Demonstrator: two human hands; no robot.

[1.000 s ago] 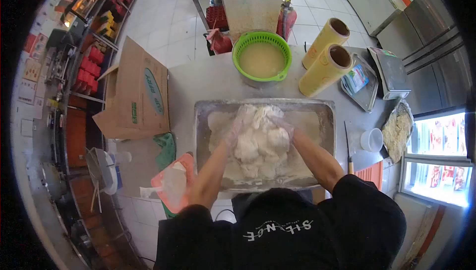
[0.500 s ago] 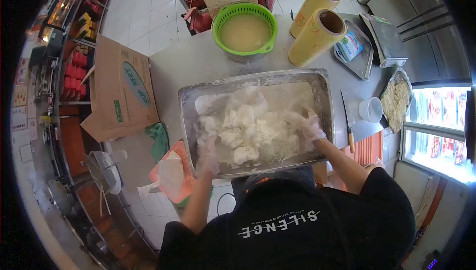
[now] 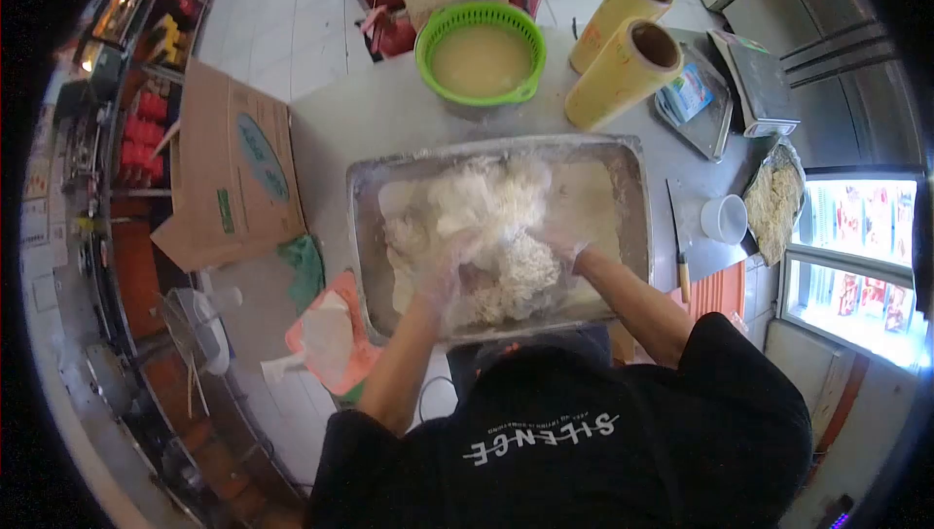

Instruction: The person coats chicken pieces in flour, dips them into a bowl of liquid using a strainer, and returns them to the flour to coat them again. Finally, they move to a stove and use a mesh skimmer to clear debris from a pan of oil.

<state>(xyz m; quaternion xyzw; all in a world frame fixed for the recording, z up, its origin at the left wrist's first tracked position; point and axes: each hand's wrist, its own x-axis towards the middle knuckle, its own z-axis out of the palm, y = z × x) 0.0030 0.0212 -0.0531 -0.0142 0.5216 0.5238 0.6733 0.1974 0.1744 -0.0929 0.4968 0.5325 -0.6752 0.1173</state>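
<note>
A large dark metal tray (image 3: 633, 208) holds loose white flour (image 3: 595, 200) and a heap of flour-coated pieces (image 3: 491, 200); motion blur and dust hide what kind of pieces they are. My left hand (image 3: 449, 271), in a clear plastic glove, is at the near left of the heap and against it. On the heap's right side is my right hand (image 3: 566, 249), gloved the same way. The fingers of both hands are smeared by motion and partly covered by flour and pieces.
Beyond the tray stands a green basket (image 3: 533, 91) in cloudy liquid, beside two yellow film rolls (image 3: 613, 82). A knife (image 3: 681, 247), a white tub (image 3: 725, 219) and a foil tray (image 3: 776, 200) lie right. Left are a cardboard box (image 3: 229, 179) and a pink bag (image 3: 350, 320).
Both hands have come inward from the tray's sides to the middle. The coated pieces are bunched up and in motion, with flour dust rising.
</note>
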